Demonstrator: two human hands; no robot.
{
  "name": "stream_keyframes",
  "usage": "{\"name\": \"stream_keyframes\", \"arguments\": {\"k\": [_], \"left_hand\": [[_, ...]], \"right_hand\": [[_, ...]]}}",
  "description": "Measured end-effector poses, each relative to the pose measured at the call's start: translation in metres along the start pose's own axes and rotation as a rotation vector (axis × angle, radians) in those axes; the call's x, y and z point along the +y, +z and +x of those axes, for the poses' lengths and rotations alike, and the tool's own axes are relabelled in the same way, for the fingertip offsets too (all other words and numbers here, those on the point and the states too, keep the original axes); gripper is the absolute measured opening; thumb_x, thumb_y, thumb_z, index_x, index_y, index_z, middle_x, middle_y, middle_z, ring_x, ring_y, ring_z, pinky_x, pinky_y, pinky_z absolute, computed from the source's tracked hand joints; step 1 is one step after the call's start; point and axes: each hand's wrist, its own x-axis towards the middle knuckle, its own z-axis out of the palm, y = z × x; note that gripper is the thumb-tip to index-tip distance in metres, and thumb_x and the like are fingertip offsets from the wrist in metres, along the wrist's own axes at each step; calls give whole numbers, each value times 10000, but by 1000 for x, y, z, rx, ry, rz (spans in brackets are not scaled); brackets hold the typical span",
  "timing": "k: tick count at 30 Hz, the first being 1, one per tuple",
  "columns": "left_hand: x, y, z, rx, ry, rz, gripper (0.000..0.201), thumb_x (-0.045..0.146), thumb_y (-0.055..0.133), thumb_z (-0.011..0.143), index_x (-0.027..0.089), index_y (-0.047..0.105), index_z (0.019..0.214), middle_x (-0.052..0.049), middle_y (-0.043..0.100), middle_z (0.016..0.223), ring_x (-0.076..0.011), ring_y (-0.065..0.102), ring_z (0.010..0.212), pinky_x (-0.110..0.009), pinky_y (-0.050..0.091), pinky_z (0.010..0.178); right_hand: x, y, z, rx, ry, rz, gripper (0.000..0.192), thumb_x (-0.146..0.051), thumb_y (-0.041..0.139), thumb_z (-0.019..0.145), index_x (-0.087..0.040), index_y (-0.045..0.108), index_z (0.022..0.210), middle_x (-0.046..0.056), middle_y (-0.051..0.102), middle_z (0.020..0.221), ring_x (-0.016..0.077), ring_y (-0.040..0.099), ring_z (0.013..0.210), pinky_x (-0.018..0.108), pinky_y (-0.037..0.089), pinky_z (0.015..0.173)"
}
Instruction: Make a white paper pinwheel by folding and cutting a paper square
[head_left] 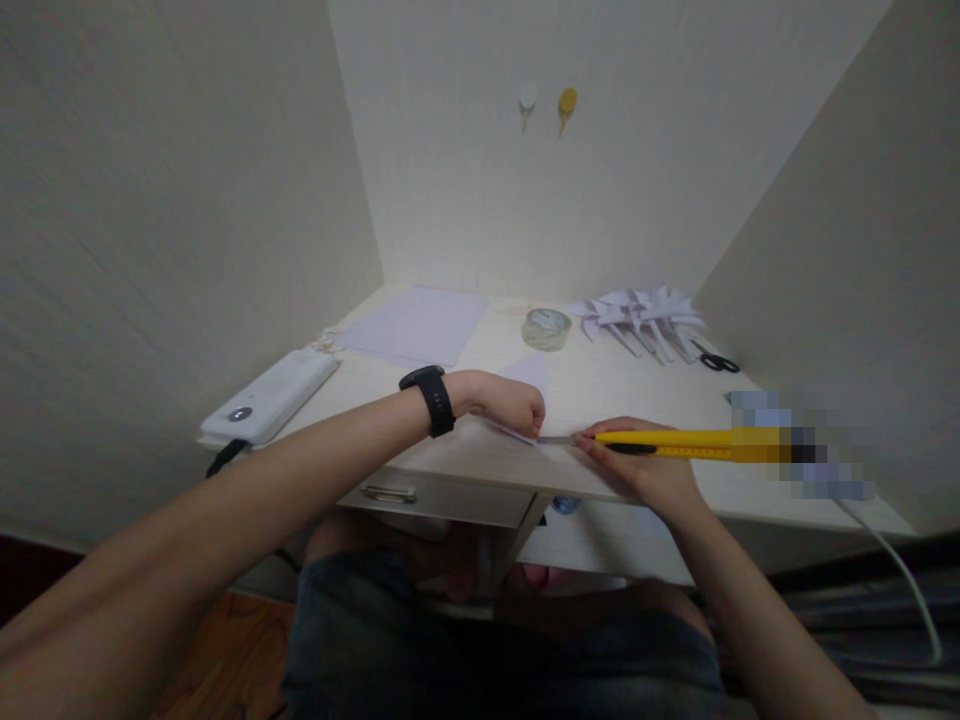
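The small folded sheet of white paper (525, 385) lies near the front edge of the white desk (615, 400), between the two hands. The left hand (510, 403) is closed into a loose fist and presses down on the left part of this paper; a black wristband (433, 398) sits on its wrist. The right hand (637, 465) grasps a yellow utility knife (667, 441), with the fingers wrapped around the handle. The knife lies almost level, pointing to the left, and its thin grey blade (555, 439) reaches the near corner of the paper, just beside the left fist. The paper is white with a pointed shape; most of it is hidden behind the fist, so I cannot tell its full outline.

Further back on the desk there are a flat white sheet (420, 325), a roll of clear tape (547, 328), a group of folded white paper shapes (641, 318) and black scissors (716, 360). A white power bank (270, 397) lies at the left corner.
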Motion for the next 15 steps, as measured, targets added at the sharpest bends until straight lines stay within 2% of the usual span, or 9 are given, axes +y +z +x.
{"name": "stream_keyframes", "arguments": {"k": [15], "left_hand": [[-3,-1,-1,15,1,-99,132,218,542,654,152,620,737,-22,629,753,-166,526,728,-291,429,680]], "right_hand": [[-2,0,0,-1,-13,6,273,-498,737,739,-226,751,732,71,761,792,242,711,734,354,600,701]]}}
